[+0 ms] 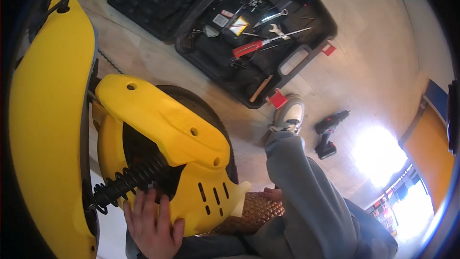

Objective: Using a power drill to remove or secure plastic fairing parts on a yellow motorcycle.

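My left hand (154, 228) lies with fingers stretched and slightly apart against the yellow plastic cover (211, 146), at its lower edge. Just above its fingertips is a black coil spring shock absorber (130, 181), which runs from the frame side toward the wheel. Behind the cover a black tyre (194, 100) shows in part. Mostly hidden by my knee, my right hand (271, 194) shows only a few fingers near a brown woven surface (254, 213). Its grip cannot be made out. A long yellow body panel (50, 129) stands along the left.
An opened black tool case (218, 74) lies on the floor ahead, with a red-handled screwdriver (249, 48), spanners (277, 30) and small parts in it. A cordless drill (328, 134) lies right of my shoe (290, 113). A yellow-orange panel (429, 151) stands at far right.
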`<state>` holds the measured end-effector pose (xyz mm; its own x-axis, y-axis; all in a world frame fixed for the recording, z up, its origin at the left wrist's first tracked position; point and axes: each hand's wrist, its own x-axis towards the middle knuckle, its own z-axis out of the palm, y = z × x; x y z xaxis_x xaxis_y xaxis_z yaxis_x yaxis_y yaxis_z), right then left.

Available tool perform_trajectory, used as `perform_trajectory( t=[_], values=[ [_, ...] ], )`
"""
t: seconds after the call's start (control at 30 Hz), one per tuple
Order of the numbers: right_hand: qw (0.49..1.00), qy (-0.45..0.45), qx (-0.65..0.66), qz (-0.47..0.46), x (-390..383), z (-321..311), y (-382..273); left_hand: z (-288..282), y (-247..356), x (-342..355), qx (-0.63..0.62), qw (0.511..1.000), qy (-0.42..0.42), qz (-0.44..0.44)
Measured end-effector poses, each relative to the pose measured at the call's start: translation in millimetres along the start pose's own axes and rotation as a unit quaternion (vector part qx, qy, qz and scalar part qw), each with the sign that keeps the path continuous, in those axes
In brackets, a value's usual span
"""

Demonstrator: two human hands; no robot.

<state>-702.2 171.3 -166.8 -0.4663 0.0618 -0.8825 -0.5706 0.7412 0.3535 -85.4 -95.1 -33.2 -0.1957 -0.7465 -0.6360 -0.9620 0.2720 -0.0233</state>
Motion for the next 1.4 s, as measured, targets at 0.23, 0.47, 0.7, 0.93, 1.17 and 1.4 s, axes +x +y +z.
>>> perform_trajectory(
  t=[0.23, 0.47, 0.7, 0.93, 1.17, 1.4],
  values=[
    [0.993, 0.118, 0.003, -0.026, 36.3, -52.8, -10.0, -14.9, 38.1, -45.8, -0.066, 0.992, 0.047, -0.096],
    [0.987, 0.133, -0.006, -0.090, 87.3, -18.6, -82.9, 3.3, 64.5, -58.9, -0.050, 0.993, 0.060, -0.088],
    [0.952, 0.252, -0.049, -0.169, 154.8, -21.5, -93.3, -16.4, 70.5, -27.4, -0.025, 0.998, -0.002, -0.055],
    [0.923, 0.306, 0.107, -0.208, 173.5, 33.3, -185.0, -1.8, 72.0, 12.5, 0.029, 0.999, -0.028, -0.036],
    [0.872, 0.409, 0.224, -0.148, 129.9, 10.6, -206.4, 8.9, 67.1, 21.2, 0.084, 0.995, -0.012, -0.048],
    [0.760, -0.126, 0.376, -0.514, -7.9, -140.6, -256.3, 15.6, 68.8, 16.9, 0.138, 0.989, 0.025, -0.054]
  ],
)
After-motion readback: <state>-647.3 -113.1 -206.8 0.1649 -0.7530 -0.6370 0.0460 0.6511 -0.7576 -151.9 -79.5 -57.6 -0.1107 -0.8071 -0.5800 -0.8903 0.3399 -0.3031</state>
